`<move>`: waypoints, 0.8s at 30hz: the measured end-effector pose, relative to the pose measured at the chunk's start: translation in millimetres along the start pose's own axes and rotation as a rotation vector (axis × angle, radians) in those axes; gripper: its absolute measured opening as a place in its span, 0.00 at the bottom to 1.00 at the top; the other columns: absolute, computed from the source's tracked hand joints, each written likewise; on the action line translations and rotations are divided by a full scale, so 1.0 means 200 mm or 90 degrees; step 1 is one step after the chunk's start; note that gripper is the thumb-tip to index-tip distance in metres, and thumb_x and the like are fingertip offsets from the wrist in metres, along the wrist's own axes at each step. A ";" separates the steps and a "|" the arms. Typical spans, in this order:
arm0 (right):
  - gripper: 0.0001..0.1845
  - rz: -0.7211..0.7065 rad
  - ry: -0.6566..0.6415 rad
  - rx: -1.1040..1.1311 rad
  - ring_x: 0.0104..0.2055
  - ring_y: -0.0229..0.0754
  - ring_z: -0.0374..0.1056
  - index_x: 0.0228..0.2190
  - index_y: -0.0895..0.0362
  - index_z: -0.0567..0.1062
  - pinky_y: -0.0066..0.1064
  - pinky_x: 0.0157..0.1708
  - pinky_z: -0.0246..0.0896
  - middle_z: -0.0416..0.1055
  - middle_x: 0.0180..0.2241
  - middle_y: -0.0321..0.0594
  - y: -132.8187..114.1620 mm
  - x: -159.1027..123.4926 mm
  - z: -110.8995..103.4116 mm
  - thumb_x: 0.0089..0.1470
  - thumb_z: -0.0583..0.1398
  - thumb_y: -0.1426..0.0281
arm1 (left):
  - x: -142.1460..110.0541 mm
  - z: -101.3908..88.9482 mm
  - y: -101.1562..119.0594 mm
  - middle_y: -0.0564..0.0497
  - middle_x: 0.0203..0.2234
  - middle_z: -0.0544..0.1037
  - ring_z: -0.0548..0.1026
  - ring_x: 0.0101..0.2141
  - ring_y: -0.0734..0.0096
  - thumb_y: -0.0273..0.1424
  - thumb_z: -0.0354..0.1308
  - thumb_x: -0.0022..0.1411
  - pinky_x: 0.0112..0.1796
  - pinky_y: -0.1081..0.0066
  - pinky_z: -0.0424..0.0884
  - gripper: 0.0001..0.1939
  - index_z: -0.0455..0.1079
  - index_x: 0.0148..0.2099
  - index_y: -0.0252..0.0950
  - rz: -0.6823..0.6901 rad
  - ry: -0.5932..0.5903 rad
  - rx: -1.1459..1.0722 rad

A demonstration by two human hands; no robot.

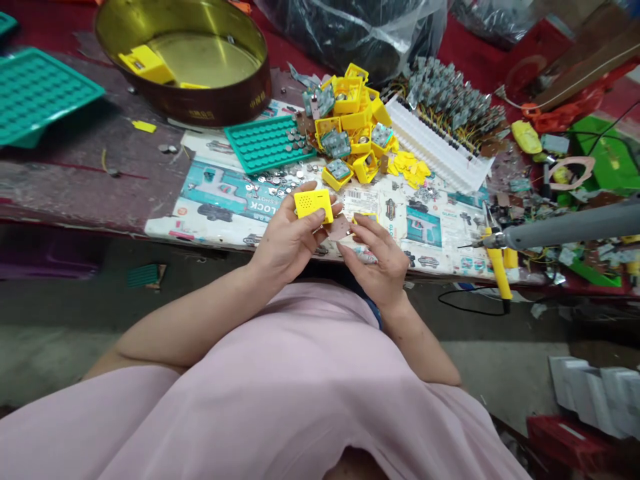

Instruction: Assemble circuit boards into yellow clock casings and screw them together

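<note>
My left hand [287,243] grips a small yellow plastic case [314,205] with a pattern of round holes on its face, thumb laid across its lower edge. Close to its right, the fingers of my right hand [379,257] are closed at the edge of a small brown circuit board [340,228]. A bit of yellow shows behind the right fingertips, too hidden to name. Just beyond the hands lie a heap of open yellow cases [347,93], some with grey-green parts in them, loose yellow pieces [409,168] and scattered round metal discs [285,177].
A large round tin [200,100] holds yellow cases at the back left. Green trays [45,93] lie on the left side. A white rack [435,150] with wired parts stands right of the heap. A grey rod-like tool [570,223] juts in from the right above a yellow-handled tool [499,270].
</note>
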State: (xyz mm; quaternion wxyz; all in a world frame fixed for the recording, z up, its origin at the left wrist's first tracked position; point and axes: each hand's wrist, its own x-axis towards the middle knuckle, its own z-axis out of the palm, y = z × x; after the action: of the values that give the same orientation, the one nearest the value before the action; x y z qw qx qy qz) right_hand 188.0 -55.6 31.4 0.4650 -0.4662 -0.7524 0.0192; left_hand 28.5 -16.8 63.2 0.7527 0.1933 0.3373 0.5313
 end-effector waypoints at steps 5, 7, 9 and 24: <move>0.16 -0.016 0.040 -0.051 0.46 0.41 0.78 0.45 0.57 0.76 0.31 0.47 0.77 0.80 0.43 0.47 0.01 0.01 0.03 0.54 0.67 0.68 | -0.02 0.00 -0.04 0.57 0.41 0.79 0.79 0.44 0.74 0.23 0.67 0.52 0.49 0.71 0.73 0.23 0.66 0.48 0.43 0.048 -0.019 -0.001; 0.14 -0.032 0.053 -0.083 0.42 0.40 0.79 0.45 0.58 0.76 0.28 0.44 0.76 0.81 0.40 0.45 0.01 0.00 0.04 0.56 0.66 0.70 | -0.02 0.00 -0.05 0.57 0.41 0.78 0.78 0.44 0.74 0.24 0.68 0.52 0.51 0.71 0.72 0.23 0.65 0.48 0.44 0.056 -0.024 0.001; 0.13 -0.052 0.062 -0.114 0.40 0.39 0.79 0.45 0.57 0.76 0.27 0.42 0.76 0.82 0.39 0.44 0.02 0.00 0.05 0.57 0.65 0.70 | -0.02 0.00 -0.06 0.57 0.41 0.78 0.78 0.43 0.75 0.24 0.68 0.52 0.52 0.70 0.72 0.23 0.65 0.48 0.44 0.063 -0.026 -0.006; 0.15 -0.193 -0.071 -0.120 0.44 0.40 0.75 0.46 0.49 0.77 0.33 0.45 0.73 0.80 0.40 0.38 0.11 0.07 -0.07 0.57 0.63 0.75 | 0.00 0.00 0.04 0.51 0.37 0.81 0.81 0.42 0.68 0.20 0.61 0.57 0.46 0.67 0.75 0.21 0.69 0.53 0.38 -0.114 0.021 -0.001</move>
State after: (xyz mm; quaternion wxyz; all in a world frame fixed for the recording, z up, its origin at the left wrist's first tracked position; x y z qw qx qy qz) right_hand 210.7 -38.7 39.1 0.3744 -0.3875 -0.8369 -0.0963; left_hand 23.5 -14.2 68.9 0.7919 0.1528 0.3653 0.4649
